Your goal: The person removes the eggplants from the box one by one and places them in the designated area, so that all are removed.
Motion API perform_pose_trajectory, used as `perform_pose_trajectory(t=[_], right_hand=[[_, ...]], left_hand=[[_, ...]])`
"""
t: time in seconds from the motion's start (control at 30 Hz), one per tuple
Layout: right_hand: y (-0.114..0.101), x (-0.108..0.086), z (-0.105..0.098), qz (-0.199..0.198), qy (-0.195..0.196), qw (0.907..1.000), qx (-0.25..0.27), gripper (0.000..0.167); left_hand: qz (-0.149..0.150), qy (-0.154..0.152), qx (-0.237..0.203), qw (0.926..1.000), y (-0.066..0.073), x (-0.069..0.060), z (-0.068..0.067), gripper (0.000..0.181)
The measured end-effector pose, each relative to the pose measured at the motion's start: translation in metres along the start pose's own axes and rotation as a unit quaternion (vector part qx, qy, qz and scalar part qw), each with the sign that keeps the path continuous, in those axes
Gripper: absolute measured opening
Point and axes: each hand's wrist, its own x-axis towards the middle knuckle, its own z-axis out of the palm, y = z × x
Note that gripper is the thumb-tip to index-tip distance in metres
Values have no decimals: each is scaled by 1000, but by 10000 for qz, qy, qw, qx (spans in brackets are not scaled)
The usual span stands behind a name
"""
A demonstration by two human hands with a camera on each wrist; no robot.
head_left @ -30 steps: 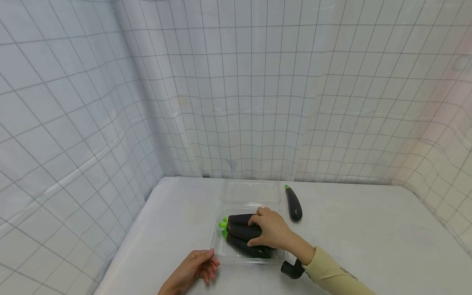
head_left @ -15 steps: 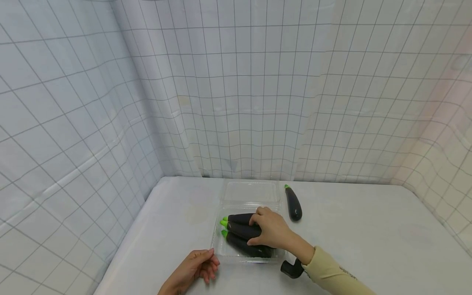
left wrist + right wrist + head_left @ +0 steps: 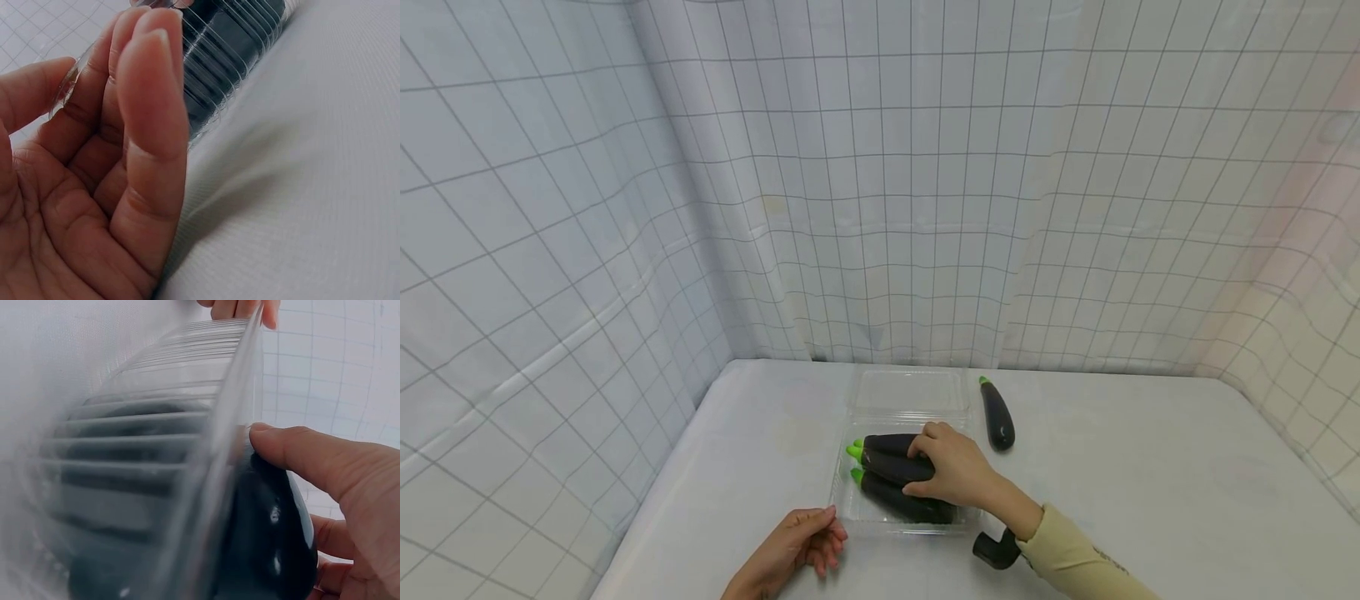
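The right hand [image 3: 958, 471] curls its thumb and fingers round a dark eggplant [image 3: 895, 465] with a green tip, lying on top of other eggplants in a clear hinged container [image 3: 842, 512]. In the right wrist view the thumb of the right hand [image 3: 356, 481] presses a glossy eggplant [image 3: 269, 531] beside the container wall [image 3: 212, 456]. At the container's front left corner, the left hand [image 3: 793, 546] pinches the rim. From the left wrist, the clear rim [image 3: 65, 90] shows between thumb and fingers of the left hand [image 3: 106, 175]. The right hand hides the eggplants' right ends.
The container's lid [image 3: 912, 392] lies folded open toward the back. One more eggplant [image 3: 997, 417] rests on the white table [image 3: 1150, 483] to its right. A black curved object [image 3: 995, 550] shows by the right wrist. Gridded white curtains [image 3: 925, 208] stand behind and at the sides.
The right hand has shifted very slightly to the right, along with the eggplant in its grip. The left hand stays at the container's corner.
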Motion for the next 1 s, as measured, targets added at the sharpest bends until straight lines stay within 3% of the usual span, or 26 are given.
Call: perform_pose_trajectory(t=[1.0], right_hand=[[-2,-6,-2,252,157,9984,482,40]], left_hand=[[88,-14,22,10000,0,0,0,39]])
